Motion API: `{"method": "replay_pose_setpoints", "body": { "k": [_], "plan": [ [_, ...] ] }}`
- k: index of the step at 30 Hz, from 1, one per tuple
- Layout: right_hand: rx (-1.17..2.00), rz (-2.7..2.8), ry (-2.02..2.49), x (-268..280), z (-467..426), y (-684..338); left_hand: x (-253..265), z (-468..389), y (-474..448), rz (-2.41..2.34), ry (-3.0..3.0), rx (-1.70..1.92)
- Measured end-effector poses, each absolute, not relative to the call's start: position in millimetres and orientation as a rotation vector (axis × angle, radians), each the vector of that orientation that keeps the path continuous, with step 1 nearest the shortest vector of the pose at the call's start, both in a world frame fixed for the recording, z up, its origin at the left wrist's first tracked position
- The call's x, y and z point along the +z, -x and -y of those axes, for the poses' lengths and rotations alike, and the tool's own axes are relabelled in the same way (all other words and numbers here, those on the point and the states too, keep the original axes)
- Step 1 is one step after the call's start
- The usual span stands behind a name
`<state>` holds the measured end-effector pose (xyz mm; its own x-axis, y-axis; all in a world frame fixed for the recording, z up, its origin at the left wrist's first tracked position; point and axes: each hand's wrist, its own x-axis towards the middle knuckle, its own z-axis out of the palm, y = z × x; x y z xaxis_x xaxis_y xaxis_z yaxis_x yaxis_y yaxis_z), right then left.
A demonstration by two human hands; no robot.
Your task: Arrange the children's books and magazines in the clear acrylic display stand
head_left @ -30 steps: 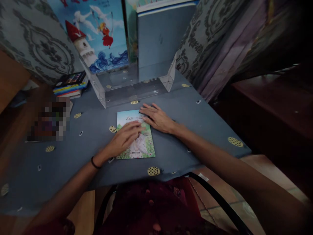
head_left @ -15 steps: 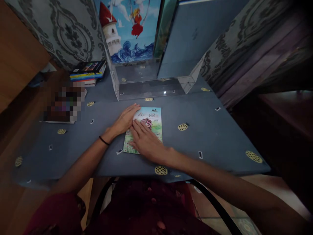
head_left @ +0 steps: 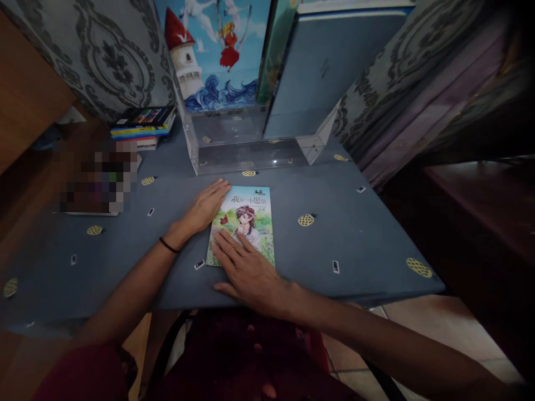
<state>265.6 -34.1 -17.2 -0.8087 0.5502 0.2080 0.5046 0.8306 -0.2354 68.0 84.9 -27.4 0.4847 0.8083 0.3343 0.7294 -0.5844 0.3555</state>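
Book (head_left: 249,220) with illustrated cover lies flat on the worktop (head_left: 359,245) — the left hand (head_left: 208,207) is open along its left edge, the right hand (head_left: 251,274) spread over its lower part — both hands grasp nothing.

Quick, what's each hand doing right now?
Left hand: open, at the upper left edge of the book, gripping nothing.
Right hand: open, over the book's lower part, gripping nothing.

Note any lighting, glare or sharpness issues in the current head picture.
Head view: dim overall, darkest at upper right; head view: a small glint on the clear plastic stand; head view: a blocky pixelated patch masks something at left; head view: the blue-and-green rectangular paper book is sharp enough for its large title to show.
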Motion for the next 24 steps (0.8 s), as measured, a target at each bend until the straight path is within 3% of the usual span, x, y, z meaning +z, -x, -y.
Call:
{"method": "replay_pose_setpoints", "body": {
  "k": [15, 24],
  "plan": [
    [0.246, 2.583, 1.142, -25.1, 21.5, -342.0, -28.1, -52.6, -81.5, -1.755, -2.437, 0.648],
    [0.107, 2.554, 1.227, -40.0, -49.7, -326.0, -27.1, -48.0, -87.3, -1.770, -2.383, 0.597]
  ]
}}
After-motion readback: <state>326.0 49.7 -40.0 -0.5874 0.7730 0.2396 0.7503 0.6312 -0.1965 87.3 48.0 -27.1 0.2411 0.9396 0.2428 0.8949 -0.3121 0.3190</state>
